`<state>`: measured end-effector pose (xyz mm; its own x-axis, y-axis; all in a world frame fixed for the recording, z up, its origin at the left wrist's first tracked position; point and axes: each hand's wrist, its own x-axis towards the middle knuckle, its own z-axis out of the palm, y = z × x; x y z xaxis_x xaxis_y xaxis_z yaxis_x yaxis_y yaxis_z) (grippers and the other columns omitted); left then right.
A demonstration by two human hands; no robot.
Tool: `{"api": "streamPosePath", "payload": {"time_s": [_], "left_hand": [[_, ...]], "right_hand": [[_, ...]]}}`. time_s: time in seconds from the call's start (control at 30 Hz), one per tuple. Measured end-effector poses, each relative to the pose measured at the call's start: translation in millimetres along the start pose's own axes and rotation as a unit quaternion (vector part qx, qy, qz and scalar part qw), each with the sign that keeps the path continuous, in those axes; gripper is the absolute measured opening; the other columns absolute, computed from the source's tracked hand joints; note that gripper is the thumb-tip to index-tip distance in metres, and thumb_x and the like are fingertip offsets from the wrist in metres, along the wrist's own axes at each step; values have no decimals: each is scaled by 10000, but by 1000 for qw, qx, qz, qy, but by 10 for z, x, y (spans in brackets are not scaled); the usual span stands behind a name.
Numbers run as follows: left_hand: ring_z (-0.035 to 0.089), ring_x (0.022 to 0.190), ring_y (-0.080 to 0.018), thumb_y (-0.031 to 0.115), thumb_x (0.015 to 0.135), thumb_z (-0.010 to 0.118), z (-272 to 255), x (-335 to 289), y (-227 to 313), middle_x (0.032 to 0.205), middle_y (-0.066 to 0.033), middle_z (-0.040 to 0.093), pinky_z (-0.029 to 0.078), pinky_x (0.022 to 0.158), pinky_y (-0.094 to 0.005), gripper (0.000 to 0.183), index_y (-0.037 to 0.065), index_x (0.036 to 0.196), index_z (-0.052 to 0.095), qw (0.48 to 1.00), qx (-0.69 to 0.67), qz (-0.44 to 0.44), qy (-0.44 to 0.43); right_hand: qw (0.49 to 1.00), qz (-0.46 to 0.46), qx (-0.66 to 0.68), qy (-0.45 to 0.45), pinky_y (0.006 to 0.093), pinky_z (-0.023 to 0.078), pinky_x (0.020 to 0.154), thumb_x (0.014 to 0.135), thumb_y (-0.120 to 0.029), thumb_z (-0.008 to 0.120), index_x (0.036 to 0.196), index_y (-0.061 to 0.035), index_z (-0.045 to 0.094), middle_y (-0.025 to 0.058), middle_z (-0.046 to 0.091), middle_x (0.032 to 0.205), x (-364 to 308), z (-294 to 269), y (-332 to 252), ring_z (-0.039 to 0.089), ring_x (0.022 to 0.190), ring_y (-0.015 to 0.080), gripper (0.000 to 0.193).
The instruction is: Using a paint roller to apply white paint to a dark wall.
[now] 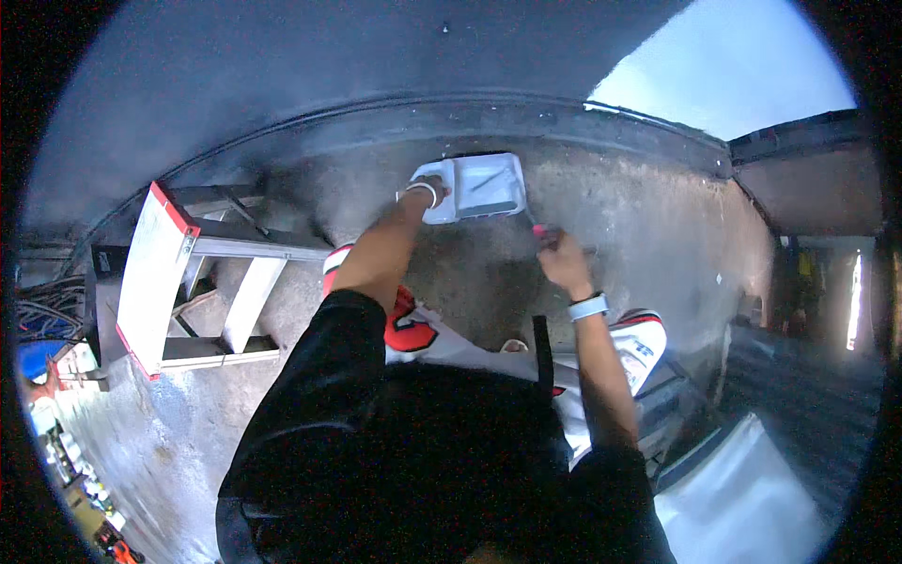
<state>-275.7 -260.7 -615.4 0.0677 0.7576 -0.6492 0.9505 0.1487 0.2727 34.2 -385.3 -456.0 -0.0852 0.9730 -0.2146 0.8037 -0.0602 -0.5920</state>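
A white, shallow tray (pixel 489 179) with a divider lies on the floor in front of me, close to the base of the dark wall. My left hand (pixel 434 191) is at the tray's left section, fingers curled over it; what they grip is partly hidden. To the right of the tray, my right hand (pixel 564 261) is closed round a slim tool (pixel 538 229) with a pinkish-red part. Its thin far end points at the tray's lower right corner and is too blurred to name the tool's kind. A grey smear or strip shows inside the tray's right section.
A white stepladder (pixel 155 282) with red edges rests on the concrete floor (pixel 658 226) at my left. Dark grey wall (pixel 357 56) rises ahead. A white panel (pixel 742 489) is at the lower right. Mixed clutter (pixel 80 470) lines the far left. My red-and-white shoe (pixel 409 324) is near the tray.
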Motion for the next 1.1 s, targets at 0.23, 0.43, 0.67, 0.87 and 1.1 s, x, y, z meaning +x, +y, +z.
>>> {"api": "streamPosePath", "payload": {"time_s": [0.23,0.43,0.67,0.87,1.1], "left_hand": [[350,1394,-299,525,908,525,-77,-707,620,1541,-33,328,328,1091,-492,659,266,1478,319,994,43,-98,37],[275,1422,-319,383,723,793,-106,-861,778,1549,-48,307,312,1082,-567,955,209,1496,260,984,155,-65,52],[293,1413,-312,293,721,804,129,-599,607,1571,-81,232,359,1047,-588,1030,159,1508,153,990,93,-63,88],[332,1355,-382,331,767,747,220,-550,674,1509,-166,283,431,1047,-452,941,139,1492,179,984,118,-41,128],[296,1378,-393,204,960,399,326,-475,591,1529,-159,243,414,1041,-512,631,147,1517,108,983,100,-74,134]], "right_hand": [[961,159,215,-65,389,441,518,908,-252,547,1002,-34,594,135,618,794,338,562,456,572,626,264,243],[848,252,449,-127,239,338,387,948,-323,592,1010,-101,523,16,522,674,475,553,428,450,469,89,241],[837,241,473,-130,313,304,333,849,-117,599,1034,-123,508,19,464,553,655,764,461,448,394,150,206],[869,233,429,-77,329,327,353,876,-212,614,1030,-93,544,33,513,568,751,914,573,483,414,166,207],[914,191,349,-83,263,359,408,974,-268,538,1193,-69,554,14,546,724,376,561,113,477,511,101,296]]}}
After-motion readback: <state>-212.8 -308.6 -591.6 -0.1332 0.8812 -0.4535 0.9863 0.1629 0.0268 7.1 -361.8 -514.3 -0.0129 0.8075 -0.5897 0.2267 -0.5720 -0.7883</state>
